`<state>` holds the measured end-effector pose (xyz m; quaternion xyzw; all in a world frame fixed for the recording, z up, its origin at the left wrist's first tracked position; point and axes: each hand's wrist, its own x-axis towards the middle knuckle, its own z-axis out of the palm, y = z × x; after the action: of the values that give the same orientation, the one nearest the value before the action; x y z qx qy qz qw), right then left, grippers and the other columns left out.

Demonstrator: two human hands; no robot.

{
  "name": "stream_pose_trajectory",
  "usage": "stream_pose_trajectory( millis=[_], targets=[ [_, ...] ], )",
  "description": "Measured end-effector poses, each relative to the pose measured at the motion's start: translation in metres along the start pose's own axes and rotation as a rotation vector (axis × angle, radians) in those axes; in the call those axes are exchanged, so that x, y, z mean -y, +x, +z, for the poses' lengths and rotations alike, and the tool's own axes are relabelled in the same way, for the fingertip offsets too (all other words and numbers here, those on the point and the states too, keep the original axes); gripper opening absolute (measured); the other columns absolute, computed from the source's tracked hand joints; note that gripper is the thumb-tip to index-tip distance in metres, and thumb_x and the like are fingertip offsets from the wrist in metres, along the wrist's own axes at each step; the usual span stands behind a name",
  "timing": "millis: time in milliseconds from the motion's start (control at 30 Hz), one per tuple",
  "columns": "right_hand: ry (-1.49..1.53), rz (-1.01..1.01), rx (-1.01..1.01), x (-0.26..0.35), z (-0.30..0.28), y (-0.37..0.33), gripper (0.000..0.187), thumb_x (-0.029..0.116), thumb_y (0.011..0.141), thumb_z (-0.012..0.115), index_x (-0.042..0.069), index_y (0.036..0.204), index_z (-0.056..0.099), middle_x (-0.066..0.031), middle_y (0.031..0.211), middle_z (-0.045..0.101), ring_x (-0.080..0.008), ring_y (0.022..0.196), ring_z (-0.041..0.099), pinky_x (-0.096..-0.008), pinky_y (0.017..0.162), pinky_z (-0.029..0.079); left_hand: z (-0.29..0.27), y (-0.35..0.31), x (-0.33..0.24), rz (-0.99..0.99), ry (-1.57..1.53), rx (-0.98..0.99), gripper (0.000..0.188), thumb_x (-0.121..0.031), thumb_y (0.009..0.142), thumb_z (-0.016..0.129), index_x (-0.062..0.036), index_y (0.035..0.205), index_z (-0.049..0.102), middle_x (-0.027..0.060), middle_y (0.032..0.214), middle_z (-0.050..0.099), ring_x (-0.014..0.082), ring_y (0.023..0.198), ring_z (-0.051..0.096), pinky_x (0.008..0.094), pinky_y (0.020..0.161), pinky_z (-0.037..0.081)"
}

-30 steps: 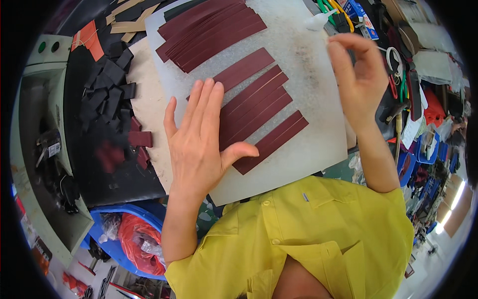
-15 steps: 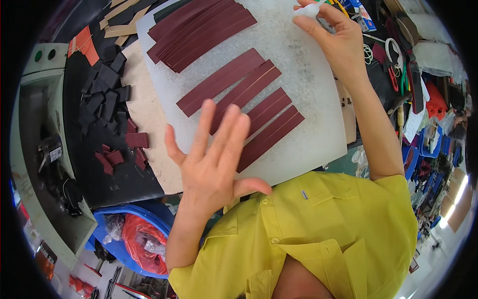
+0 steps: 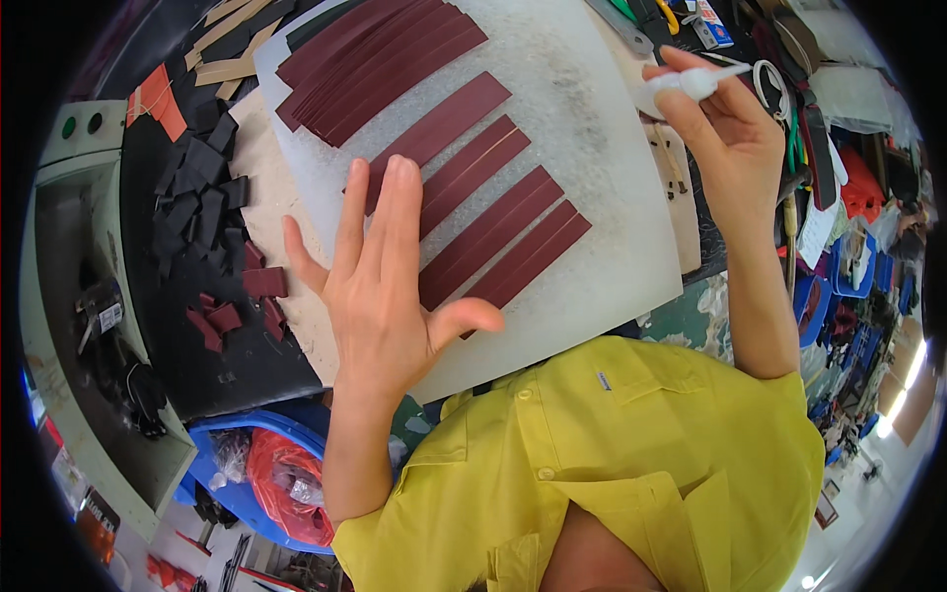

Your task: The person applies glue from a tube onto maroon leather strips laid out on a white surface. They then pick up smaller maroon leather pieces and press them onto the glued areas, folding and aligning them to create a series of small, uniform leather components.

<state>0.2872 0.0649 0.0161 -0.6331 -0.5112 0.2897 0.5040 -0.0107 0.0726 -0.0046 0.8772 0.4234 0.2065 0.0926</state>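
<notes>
My left hand is open, fingers stretched and thumb out to the side, over the left ends of several dark maroon strips. Whether its fingertips touch them I cannot tell. These flat strips lie spread in a slanted row on a pale translucent sheet. Farther up, a fanned stack of similar maroon strips rests on the same sheet. Off the sheet's right side, my right hand is closed around a small white squeeze bottle, whose thin nozzle points right.
Small black pieces and a few maroon pieces lie left of the sheet. A blue bin with a red bag stands at the lower left. Tools and cords crowd the right side, near a small blue-and-white box.
My right hand has moved right and down with the bottle, turning its nozzle toward the right. My left hand has shifted left and a little farther up. The whole view has shifted slightly.
</notes>
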Motion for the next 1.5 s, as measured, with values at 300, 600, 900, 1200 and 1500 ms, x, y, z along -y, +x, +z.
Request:
stream_pose_trajectory(
  millis=[300,600,900,1200,1500],
  targets=[
    [-0.229,-0.091,0.218,0.011,-0.022,-0.049,0.033,0.008,0.088,0.078,0.000,0.119,0.070,-0.0033,0.098,0.070,-0.0071,0.087,0.060,-0.0231,0.078,0.049,-0.010,-0.049,-0.031,0.244,-0.005,0.008,0.082,-0.078,0.092,0.034,-0.0103,0.117,0.073,0.0034,0.120,0.073,0.0290,0.118,0.064,0.0506,0.120,0.011],
    [-0.706,-0.807,0.317,0.044,0.003,-0.060,0.037,0.001,0.063,0.078,-0.002,0.100,0.072,-0.0119,0.095,0.069,-0.0276,0.083,0.065,-0.0324,0.070,0.052,-0.013,-0.077,-0.042,0.178,0.072,-0.096,0.065,-0.070,0.098,0.042,-0.0123,0.107,0.071,0.0024,0.111,0.074,0.0236,0.099,0.062,0.0457,0.108,0.023],
    [-0.862,-1.022,0.373,0.057,0.032,-0.069,0.040,0.012,0.060,0.070,0.000,0.097,0.074,-0.0081,0.098,0.067,-0.0238,0.085,0.065,-0.0321,0.065,0.044,-0.006,-0.075,-0.042,0.083,0.033,-0.009,0.071,-0.073,0.094,0.042,-0.0081,0.111,0.066,0.0010,0.114,0.073,0.0235,0.101,0.063,0.0463,0.107,0.023],
    [-0.951,-0.973,0.426,0.067,0.026,-0.072,0.037,0.014,0.064,0.068,0.002,0.098,0.075,-0.0061,0.099,0.068,-0.0229,0.087,0.065,-0.0340,0.070,0.042,-0.004,-0.079,-0.039,0.080,0.028,-0.017,0.072,-0.073,0.093,0.042,-0.0082,0.110,0.066,0.0004,0.112,0.073,0.0230,0.101,0.062,0.0477,0.107,0.023],
    [-1.039,-0.986,0.374,0.068,0.022,-0.061,0.038,0.016,0.064,0.068,0.003,0.099,0.074,-0.0043,0.098,0.068,-0.0221,0.089,0.065,-0.0347,0.073,0.041,-0.006,-0.075,-0.038,0.086,-0.008,-0.030,0.072,-0.073,0.095,0.040,-0.0086,0.109,0.067,0.0017,0.108,0.074,0.0235,0.101,0.062,0.0465,0.108,0.023]
  ],
)
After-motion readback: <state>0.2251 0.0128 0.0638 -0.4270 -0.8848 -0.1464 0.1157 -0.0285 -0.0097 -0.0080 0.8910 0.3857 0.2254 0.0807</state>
